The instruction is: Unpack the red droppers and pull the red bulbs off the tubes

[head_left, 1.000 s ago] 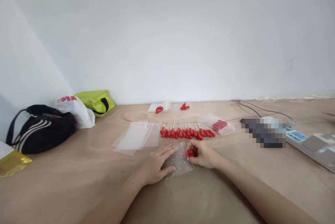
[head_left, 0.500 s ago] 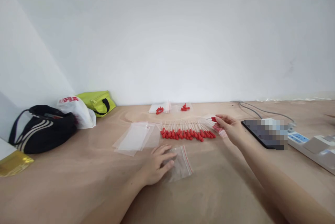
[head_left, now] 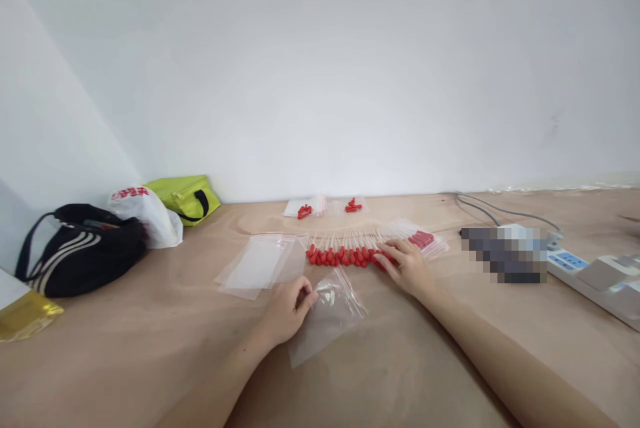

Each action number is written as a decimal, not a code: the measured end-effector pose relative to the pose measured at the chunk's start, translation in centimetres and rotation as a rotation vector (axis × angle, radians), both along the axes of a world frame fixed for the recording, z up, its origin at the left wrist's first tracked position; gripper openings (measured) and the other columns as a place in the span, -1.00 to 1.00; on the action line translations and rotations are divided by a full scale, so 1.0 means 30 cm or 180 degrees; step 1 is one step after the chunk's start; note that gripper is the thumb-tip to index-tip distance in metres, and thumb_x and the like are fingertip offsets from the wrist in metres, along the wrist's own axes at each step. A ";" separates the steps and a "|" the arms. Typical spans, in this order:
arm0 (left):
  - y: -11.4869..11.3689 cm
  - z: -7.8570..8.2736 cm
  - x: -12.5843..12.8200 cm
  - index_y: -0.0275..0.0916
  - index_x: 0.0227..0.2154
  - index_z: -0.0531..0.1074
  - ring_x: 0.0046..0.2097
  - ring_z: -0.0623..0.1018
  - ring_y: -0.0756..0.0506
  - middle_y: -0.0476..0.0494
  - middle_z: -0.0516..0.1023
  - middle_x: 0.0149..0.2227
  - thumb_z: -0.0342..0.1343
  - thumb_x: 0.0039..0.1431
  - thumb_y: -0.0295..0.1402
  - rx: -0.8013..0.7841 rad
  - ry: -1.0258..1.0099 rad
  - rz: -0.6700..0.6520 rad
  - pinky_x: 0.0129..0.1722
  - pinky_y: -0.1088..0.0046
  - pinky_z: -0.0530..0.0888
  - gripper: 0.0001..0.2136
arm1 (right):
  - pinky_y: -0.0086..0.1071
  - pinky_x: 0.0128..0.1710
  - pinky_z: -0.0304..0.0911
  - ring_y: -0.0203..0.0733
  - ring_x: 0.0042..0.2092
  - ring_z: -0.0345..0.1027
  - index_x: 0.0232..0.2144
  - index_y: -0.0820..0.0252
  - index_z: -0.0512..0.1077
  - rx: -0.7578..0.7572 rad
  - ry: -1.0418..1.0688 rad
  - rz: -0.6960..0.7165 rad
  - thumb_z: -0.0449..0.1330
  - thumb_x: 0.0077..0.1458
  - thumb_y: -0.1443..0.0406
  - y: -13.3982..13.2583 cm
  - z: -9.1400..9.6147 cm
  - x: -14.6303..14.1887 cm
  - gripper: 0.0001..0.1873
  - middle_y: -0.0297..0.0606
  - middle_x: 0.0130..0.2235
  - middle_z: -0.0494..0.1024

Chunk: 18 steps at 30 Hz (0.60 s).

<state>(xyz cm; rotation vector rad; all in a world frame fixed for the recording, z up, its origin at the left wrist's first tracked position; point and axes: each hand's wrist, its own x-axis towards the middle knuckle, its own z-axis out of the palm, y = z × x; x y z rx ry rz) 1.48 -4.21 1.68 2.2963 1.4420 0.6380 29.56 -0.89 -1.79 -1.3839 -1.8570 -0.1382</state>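
Observation:
My left hand (head_left: 287,308) pinches the edge of a clear zip bag (head_left: 327,318) with a red seal strip, lifting it a little off the tan table. My right hand (head_left: 407,265) lies on the right end of a row of several red-bulbed droppers (head_left: 345,255), fingers spread over them. Just beyond that hand sits a filled bag of red droppers (head_left: 420,240). A small stack of empty clear bags (head_left: 260,263) lies left of the row.
Two small bags with red bulbs (head_left: 305,209) lie by the wall. A black striped bag (head_left: 75,251), white plastic bag (head_left: 145,215) and green pouch (head_left: 185,195) sit at left. At right are a blurred phone (head_left: 505,253), a power strip (head_left: 595,278) and its cable (head_left: 500,211).
My right hand carried droppers from the clear bag to the filled bag at right, then came back onto the row's right end. My left hand went from flat on the bag to pinching it.

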 end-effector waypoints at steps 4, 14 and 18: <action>0.067 -0.012 -0.093 -0.18 -0.32 0.13 -0.44 0.45 -0.05 0.02 0.42 -0.48 -0.15 0.08 -0.22 0.0350 -0.0720 0.0802 -0.46 0.47 0.35 -0.83 | -0.18 -0.16 0.14 -0.09 -0.21 0.27 -0.29 0.21 0.44 0.0004 0.0263 -0.0771 -0.09 0.08 0.13 0.027 0.011 0.090 -0.61 -0.11 -0.27 0.44; 0.160 -0.013 -0.263 -0.25 -0.30 0.21 -0.27 0.47 -0.17 -0.18 0.41 -0.30 -0.02 -0.07 -0.41 0.0489 0.0244 0.2367 -0.28 0.32 0.36 -0.80 | 0.03 -0.20 0.06 0.19 -0.07 0.17 -0.21 0.20 0.42 -0.1637 0.0469 -0.2814 -0.01 -0.08 -0.05 0.056 -0.009 0.285 -0.45 0.03 -0.14 0.39; 0.129 0.002 -0.221 -0.27 -0.22 0.32 -0.02 0.33 -0.25 -0.29 0.33 -0.08 -0.08 0.02 -0.40 0.0845 0.1044 0.2201 -0.08 0.21 0.26 -0.76 | -0.04 -0.18 0.07 0.12 -0.10 0.20 -0.32 0.14 0.46 -0.1581 0.0554 -0.2735 -0.03 -0.03 0.06 0.056 -0.021 0.293 -0.60 -0.06 -0.21 0.44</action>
